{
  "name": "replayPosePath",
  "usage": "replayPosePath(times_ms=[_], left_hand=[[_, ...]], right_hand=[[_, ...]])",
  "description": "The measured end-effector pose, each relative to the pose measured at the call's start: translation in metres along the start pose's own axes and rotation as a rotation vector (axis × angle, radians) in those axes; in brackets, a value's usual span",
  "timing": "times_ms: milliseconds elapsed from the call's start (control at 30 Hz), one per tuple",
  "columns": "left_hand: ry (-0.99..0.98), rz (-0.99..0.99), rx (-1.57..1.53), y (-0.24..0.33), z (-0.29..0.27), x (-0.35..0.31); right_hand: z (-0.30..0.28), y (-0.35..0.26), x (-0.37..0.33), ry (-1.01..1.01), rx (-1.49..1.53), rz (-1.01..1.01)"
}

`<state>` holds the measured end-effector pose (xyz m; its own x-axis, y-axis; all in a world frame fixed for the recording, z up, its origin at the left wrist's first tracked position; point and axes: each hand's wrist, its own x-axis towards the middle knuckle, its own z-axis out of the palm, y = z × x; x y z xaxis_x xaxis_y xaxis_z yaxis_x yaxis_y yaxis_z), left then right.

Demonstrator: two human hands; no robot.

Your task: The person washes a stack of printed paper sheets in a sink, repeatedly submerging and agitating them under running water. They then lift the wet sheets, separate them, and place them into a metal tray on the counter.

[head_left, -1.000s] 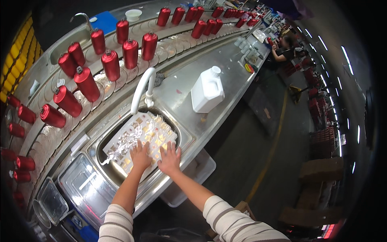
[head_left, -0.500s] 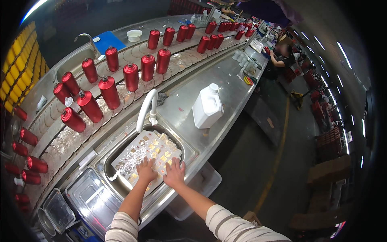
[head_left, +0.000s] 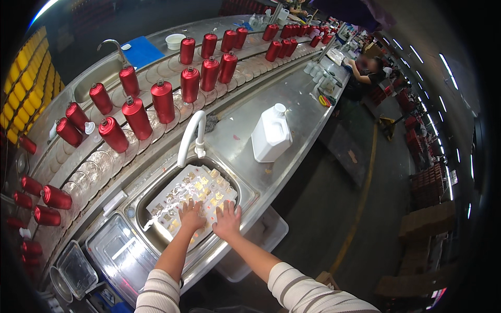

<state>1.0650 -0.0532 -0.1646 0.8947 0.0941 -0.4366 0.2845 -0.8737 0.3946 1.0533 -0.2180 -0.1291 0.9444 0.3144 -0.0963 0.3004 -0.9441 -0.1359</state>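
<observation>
A pale sheet (head_left: 166, 204) dotted with several small gold and silvery pieces lies in the metal sink (head_left: 249, 194). White glare streaks its left part. My left hand (head_left: 191, 217) rests on the sheet's near part, fingers stretched out and apart. Just to its right, my right hand (head_left: 227, 222) touches the sheet's near right edge, fingers also spread. Neither hand grips anything. Over the sink's far side curves a white faucet (head_left: 194, 133). A white plastic jug (head_left: 272, 134) with a cap stands upright on the metal counter, right of the faucet.
Red bottles (head_left: 163, 101) stand on a two-row conveyor (head_left: 94, 169) beyond the sink. A clear lid-like panel (head_left: 117, 249) lies left of the sink; a translucent bin (head_left: 255, 245) sits below the counter edge. Scissors (head_left: 326, 100) lie farther along. Another person (head_left: 365, 78) works at the far right.
The conveyor's near-row bottles have moved right and away, while the far-row ones have shifted left. Both hands and the sheet stay nearly in place.
</observation>
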Motion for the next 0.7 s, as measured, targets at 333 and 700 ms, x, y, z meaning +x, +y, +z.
replayPosePath(times_ms=[333,700], left_hand=[[-0.075,-0.025,-0.092,0.004,-0.002,0.003],[-0.088,-0.051,-0.061,-0.003,0.013,0.011]], right_hand=[[0.000,0.000,-0.001,0.006,0.029,0.019],[-0.010,0.000,-0.001,-0.019,-0.001,0.015]])
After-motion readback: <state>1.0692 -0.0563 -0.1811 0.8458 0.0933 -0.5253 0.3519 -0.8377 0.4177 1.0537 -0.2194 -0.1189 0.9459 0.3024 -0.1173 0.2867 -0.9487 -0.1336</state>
